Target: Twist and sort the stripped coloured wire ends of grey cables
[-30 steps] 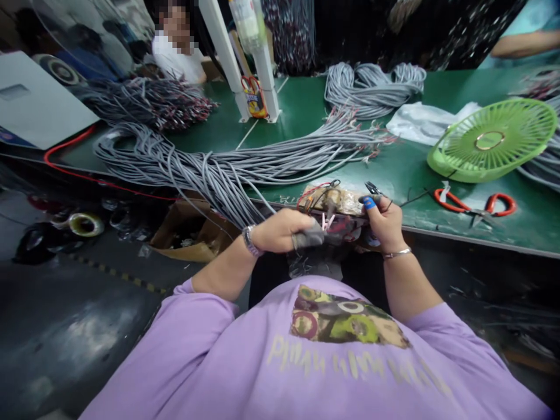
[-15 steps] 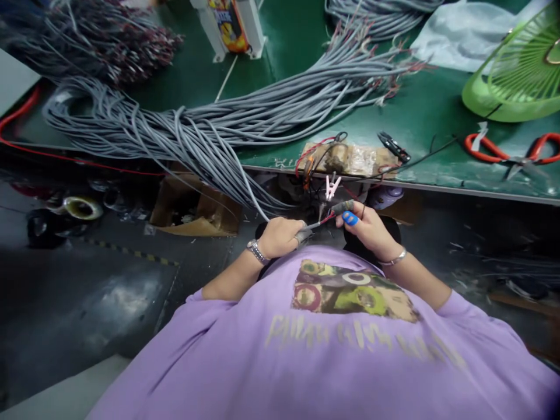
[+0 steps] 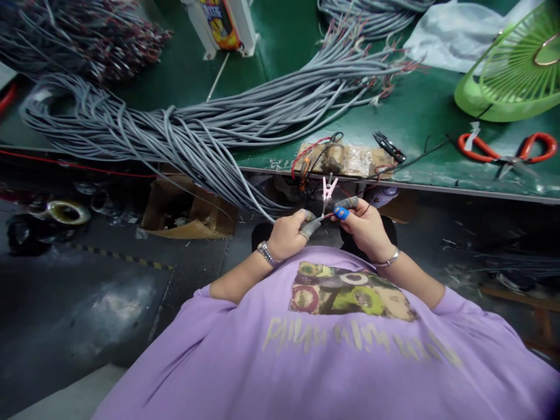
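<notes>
My left hand (image 3: 287,233), with a watch at the wrist and grey covers on the fingers, is closed on the end of a grey cable (image 3: 311,226). Red wires come out of that end and run across to my right hand (image 3: 366,227). Its thumb, wrapped in blue, and its grey-covered forefinger pinch the wire ends. Just above the wires stands a pink-handled clip (image 3: 329,189), fixed at the table's edge, its lower tip close to my fingers. From the table a thick bundle of grey cables (image 3: 219,125) hangs down toward my left hand.
On the green table (image 3: 280,58) lie red-handled cutters (image 3: 507,153), small black nippers (image 3: 389,147) and a taped wooden block (image 3: 350,160) with wires. A green fan (image 3: 516,76) stands at the right. Below the table is an open cardboard box (image 3: 188,210).
Both hands have come closer together, the left moving right with the cable end. The bared wires are now up against the clip's tip. The whole view has shifted slightly.
</notes>
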A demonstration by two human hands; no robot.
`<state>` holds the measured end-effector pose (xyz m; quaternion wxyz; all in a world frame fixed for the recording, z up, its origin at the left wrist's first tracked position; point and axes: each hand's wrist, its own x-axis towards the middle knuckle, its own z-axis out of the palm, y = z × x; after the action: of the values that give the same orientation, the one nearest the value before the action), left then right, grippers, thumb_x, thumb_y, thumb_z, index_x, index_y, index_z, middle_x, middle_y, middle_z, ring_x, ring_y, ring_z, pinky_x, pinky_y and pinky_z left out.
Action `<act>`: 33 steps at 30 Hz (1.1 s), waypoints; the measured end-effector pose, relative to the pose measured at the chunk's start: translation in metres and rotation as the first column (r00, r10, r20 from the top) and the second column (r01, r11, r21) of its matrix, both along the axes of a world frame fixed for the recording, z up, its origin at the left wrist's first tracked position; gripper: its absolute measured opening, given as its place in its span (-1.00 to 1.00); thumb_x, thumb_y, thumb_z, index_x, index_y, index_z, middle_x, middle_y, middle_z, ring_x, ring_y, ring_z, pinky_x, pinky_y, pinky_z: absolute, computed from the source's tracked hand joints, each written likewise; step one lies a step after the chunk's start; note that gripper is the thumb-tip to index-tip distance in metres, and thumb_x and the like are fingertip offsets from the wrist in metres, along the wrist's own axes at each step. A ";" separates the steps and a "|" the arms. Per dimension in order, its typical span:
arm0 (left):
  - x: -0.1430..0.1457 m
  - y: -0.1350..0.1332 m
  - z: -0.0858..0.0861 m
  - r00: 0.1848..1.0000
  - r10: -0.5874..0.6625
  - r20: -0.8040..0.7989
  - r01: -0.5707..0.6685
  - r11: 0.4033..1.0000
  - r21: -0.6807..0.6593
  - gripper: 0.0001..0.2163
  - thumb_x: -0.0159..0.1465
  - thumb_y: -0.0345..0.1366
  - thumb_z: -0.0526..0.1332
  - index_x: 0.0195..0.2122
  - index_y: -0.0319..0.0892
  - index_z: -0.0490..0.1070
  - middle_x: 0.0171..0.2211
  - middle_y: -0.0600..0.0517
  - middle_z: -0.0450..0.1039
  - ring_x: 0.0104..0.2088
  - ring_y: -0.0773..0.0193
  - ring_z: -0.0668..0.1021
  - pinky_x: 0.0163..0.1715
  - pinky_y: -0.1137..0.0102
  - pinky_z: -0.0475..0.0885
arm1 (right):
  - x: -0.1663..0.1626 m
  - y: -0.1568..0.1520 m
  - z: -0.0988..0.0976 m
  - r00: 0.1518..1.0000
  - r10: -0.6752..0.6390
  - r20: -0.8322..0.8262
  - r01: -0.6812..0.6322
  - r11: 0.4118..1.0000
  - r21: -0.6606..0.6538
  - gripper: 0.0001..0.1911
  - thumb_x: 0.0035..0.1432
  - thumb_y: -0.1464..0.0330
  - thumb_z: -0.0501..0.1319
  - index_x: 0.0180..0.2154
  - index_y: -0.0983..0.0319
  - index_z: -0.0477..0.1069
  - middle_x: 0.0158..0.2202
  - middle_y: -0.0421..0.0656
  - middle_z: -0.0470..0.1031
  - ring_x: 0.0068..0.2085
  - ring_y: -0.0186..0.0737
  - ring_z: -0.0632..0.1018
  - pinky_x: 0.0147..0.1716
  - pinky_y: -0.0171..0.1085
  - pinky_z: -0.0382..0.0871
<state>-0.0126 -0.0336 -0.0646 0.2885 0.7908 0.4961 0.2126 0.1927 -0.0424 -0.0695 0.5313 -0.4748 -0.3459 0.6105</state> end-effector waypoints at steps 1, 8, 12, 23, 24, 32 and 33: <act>0.000 0.000 -0.001 1.000 0.015 0.011 -0.015 1.000 0.000 -0.84 0.35 -0.18 0.18 -0.22 -0.13 0.47 -0.42 0.04 0.58 -0.44 0.28 0.58 -0.39 0.42 0.39 | 0.000 -0.001 0.002 1.000 0.000 0.004 0.000 1.000 0.004 -0.60 -0.15 0.13 0.54 -0.39 0.20 0.45 -0.57 -0.23 0.51 -0.64 -0.47 0.28 -0.70 -0.43 0.09; -0.003 -0.002 -0.006 0.993 0.074 0.088 -0.073 0.997 -0.021 -0.82 0.37 -0.16 0.17 -0.22 -0.15 0.45 -0.43 0.03 0.57 -0.44 0.30 0.58 -0.39 0.43 0.41 | -0.003 -0.014 0.010 0.950 0.067 0.306 -0.141 0.964 0.225 -0.73 -0.01 0.17 0.46 -0.38 0.17 0.50 -0.48 -0.18 0.55 -0.52 -0.33 0.45 -0.51 -0.32 0.35; -0.003 -0.003 -0.004 0.984 0.020 0.179 -0.012 0.999 -0.046 -0.80 0.37 -0.17 0.16 -0.15 -0.16 0.48 -0.29 -0.01 0.62 -0.33 0.28 0.62 -0.30 0.42 0.47 | -0.006 -0.021 0.010 0.718 0.063 0.693 -0.427 0.826 0.368 -0.89 0.07 0.28 0.37 -0.42 0.16 0.54 -0.51 -0.18 0.53 -0.49 -0.30 0.45 -0.44 -0.30 0.34; -0.023 0.003 0.005 0.887 -0.108 0.449 0.239 0.939 -0.246 -0.64 0.32 0.04 0.21 -0.30 -0.21 0.50 -0.49 0.05 0.50 -0.51 0.39 0.48 -0.45 0.48 0.42 | 0.008 -0.014 0.031 0.724 -0.031 0.689 -0.499 0.666 0.554 -0.67 0.22 0.44 0.17 -0.03 0.09 0.57 0.01 -0.09 0.62 -0.03 -0.11 0.63 -0.04 -0.15 0.52; -0.024 0.003 0.007 0.877 -0.130 0.462 0.263 0.936 -0.235 -0.62 0.30 0.06 0.22 -0.32 -0.21 0.49 -0.50 0.05 0.49 -0.51 0.39 0.48 -0.46 0.48 0.42 | 0.006 -0.012 0.030 0.691 -0.012 0.723 -0.557 0.628 0.543 -0.62 0.21 0.47 0.17 0.01 0.08 0.56 0.06 -0.10 0.60 0.01 -0.11 0.62 -0.03 -0.17 0.51; -0.036 0.009 0.016 0.824 -0.367 0.432 0.474 0.863 -0.172 -0.60 0.31 0.08 0.21 -0.34 -0.21 0.54 -0.50 0.00 0.53 -0.50 0.34 0.52 -0.43 0.46 0.44 | 0.005 -0.002 0.026 0.625 0.199 0.755 -0.704 0.562 0.434 -0.84 0.21 0.41 0.24 -0.23 0.14 0.60 -0.28 -0.12 0.60 -0.33 -0.27 0.56 -0.34 -0.32 0.42; -0.038 0.011 0.016 0.807 -0.414 0.421 0.514 0.844 -0.156 -0.60 0.31 0.08 0.20 -0.31 -0.20 0.55 -0.48 -0.02 0.55 -0.48 0.32 0.54 -0.40 0.45 0.46 | 0.007 0.000 0.026 0.643 0.283 0.711 -0.710 0.567 0.417 -0.87 0.22 0.37 0.25 -0.26 0.16 0.60 -0.32 -0.13 0.58 -0.35 -0.27 0.54 -0.34 -0.32 0.41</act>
<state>-0.0505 -0.0222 -0.0483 0.5224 0.7883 0.2459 0.2127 0.1996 -0.0425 -0.0434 0.3268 -0.2853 -0.8066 0.4014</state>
